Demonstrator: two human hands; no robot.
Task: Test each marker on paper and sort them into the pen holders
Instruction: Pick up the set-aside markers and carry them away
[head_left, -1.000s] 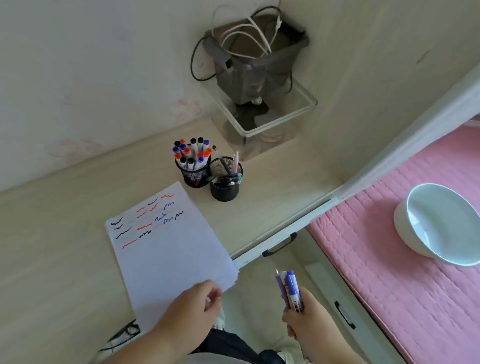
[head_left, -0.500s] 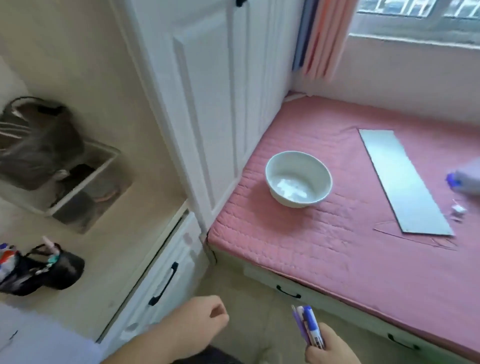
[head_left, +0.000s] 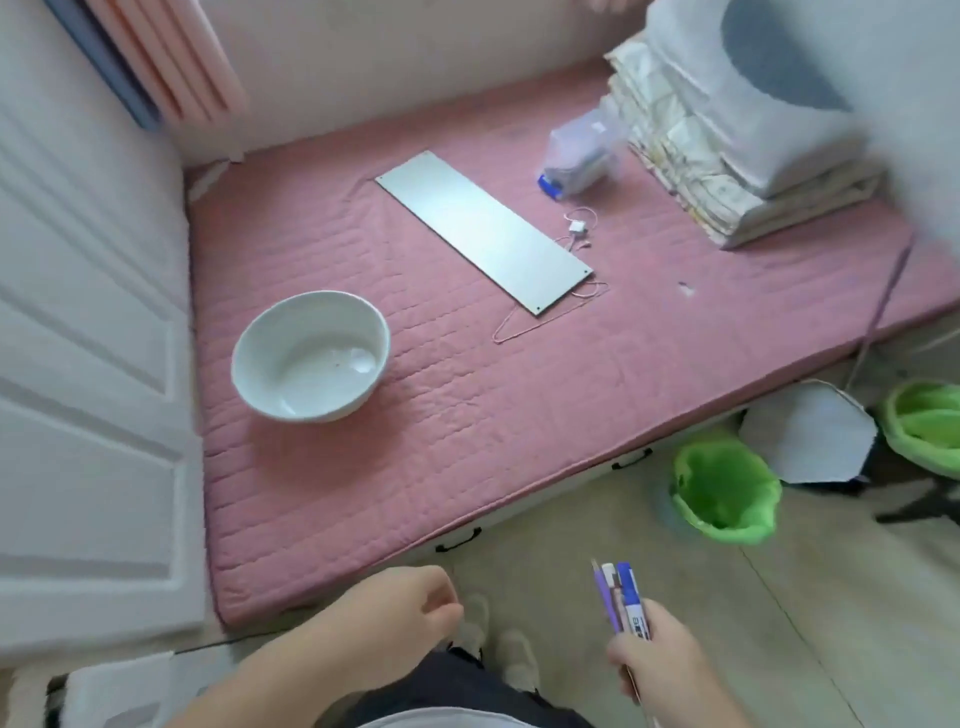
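Observation:
My right hand (head_left: 660, 660) grips a small bunch of markers (head_left: 621, 597) at the bottom right, tips up: a purple pen, a white one and a blue-capped marker. My left hand (head_left: 395, 618) hovers at the bottom centre over my lap, fingers loosely curled, holding nothing. The desk, the test paper and the pen holders are out of view.
A pink mattress (head_left: 467, 415) fills the middle, carrying a white bowl (head_left: 311, 358), a grey flat panel (head_left: 483, 228), a wire hanger (head_left: 540, 317), a clear bag (head_left: 582, 156) and stacked bedding (head_left: 727, 145). Green-lined bins (head_left: 722, 493) stand on the floor at right. White cabinet doors (head_left: 88, 364) are left.
My head has turned right, away from the desk with paper and holders, toward the pink bed and floor bins. My left hand left the paper. My right hand still holds the markers.

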